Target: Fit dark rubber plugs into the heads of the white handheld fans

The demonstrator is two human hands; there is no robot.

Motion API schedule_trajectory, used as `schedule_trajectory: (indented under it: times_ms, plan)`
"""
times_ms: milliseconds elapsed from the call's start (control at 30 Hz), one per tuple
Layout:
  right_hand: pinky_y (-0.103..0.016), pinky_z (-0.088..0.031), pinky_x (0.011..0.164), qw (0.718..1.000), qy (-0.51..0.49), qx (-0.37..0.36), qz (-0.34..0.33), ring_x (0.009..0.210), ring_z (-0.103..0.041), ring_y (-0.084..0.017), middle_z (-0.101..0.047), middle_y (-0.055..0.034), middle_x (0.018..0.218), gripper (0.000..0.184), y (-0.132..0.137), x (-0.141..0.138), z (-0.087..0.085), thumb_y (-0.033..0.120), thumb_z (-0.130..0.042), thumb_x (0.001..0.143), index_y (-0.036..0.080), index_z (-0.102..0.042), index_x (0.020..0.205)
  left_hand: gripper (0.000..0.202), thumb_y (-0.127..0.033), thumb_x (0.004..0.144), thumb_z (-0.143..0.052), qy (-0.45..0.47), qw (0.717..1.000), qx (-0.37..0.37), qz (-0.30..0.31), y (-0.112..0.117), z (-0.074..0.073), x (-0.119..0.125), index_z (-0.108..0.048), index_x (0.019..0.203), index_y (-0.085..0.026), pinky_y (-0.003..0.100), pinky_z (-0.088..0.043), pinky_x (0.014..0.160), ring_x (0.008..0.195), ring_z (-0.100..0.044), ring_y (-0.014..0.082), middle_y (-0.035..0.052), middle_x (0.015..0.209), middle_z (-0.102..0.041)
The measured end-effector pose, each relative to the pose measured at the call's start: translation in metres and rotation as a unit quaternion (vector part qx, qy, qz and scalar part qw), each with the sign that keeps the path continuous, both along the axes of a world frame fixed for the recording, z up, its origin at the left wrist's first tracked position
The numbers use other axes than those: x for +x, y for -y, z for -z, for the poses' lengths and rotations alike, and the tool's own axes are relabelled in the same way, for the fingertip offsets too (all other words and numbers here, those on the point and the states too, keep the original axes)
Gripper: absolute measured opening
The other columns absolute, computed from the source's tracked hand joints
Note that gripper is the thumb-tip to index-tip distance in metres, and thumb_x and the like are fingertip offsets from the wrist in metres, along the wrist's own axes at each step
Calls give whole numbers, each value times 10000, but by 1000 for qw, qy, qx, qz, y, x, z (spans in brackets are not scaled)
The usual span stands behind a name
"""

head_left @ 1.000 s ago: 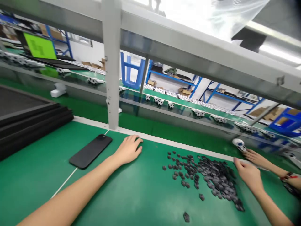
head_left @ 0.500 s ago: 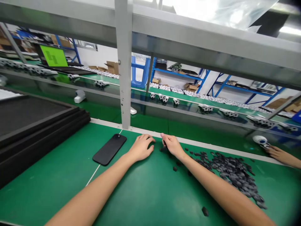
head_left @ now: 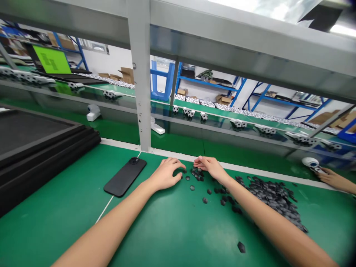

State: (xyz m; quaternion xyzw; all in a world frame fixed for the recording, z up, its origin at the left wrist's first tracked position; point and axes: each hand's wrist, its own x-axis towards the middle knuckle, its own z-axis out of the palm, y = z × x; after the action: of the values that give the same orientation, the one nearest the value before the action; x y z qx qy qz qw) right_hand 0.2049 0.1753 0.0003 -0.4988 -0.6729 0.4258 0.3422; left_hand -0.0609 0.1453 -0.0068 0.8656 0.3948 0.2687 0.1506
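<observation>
My left hand (head_left: 166,173) rests on the green mat (head_left: 172,230) with curled fingers, its tips by a few small black pieces (head_left: 196,174). My right hand (head_left: 209,166) hovers just right of it, fingers bent over the same little cluster. I cannot see anything gripped in either hand. A big pile of the small black pieces (head_left: 275,198) spreads to the right along my right forearm. A black phone (head_left: 125,176) lies face down to the left of my left hand.
Stacked black trays (head_left: 39,148) stand at the left. A grey post (head_left: 141,85) rises behind the hands. Beyond runs a conveyor (head_left: 222,129) with black-and-white ball-like parts. Another person's hand (head_left: 335,179) holds a white part (head_left: 310,162) at the far right. A loose piece (head_left: 241,247) lies near me.
My right hand swept from the pile at the right over to my left hand, dragging a small cluster of black pieces with it. The left hand stayed in place.
</observation>
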Motion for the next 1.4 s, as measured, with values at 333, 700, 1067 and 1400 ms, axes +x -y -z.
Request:
schedule_trajectory:
  times_ms: [333, 700, 1067, 1400]
  plan:
    - [-396, -502, 966, 971, 175, 154, -47, 1023, -691, -256, -766, -76, 1084, 267, 19, 27, -13, 437, -623, 1001, 244, -805, 1025, 129, -350, 932, -704, -20, 999, 35, 16, 9, 0, 22, -776, 995, -264, 487, -410, 1057, 1181, -551, 287, 56, 1117, -657]
    - [-308, -514, 854, 947, 243, 197, -70, 927, -700, -213, -759, -47, 986, 216, 10, 23, -6, 305, -608, 1022, 239, -804, 961, 298, -223, 997, -543, -21, 996, 77, -38, 14, 4, 46, -708, 1243, -256, 499, -409, 1078, 1239, -520, 294, 94, 1262, -614]
    - [-313, -508, 826, 928, 285, 238, -28, 897, -671, -205, -678, -48, 984, 210, 29, 20, -9, 336, -598, 1031, 264, -790, 1075, 170, -308, 966, -647, -31, 995, 77, -50, 8, 10, 57, -752, 1076, -232, 493, -411, 1063, 1188, -531, 293, 80, 1158, -635]
    - [-314, -518, 797, 892, 363, 262, -64, 881, -661, -204, -652, -45, 995, 177, 43, 5, -5, 378, -656, 1000, 271, -785, 1057, 231, -330, 1034, -553, -8, 997, 50, -65, 0, 14, 54, -771, 1022, -254, 463, -416, 1023, 1165, -536, 272, 60, 1148, -658]
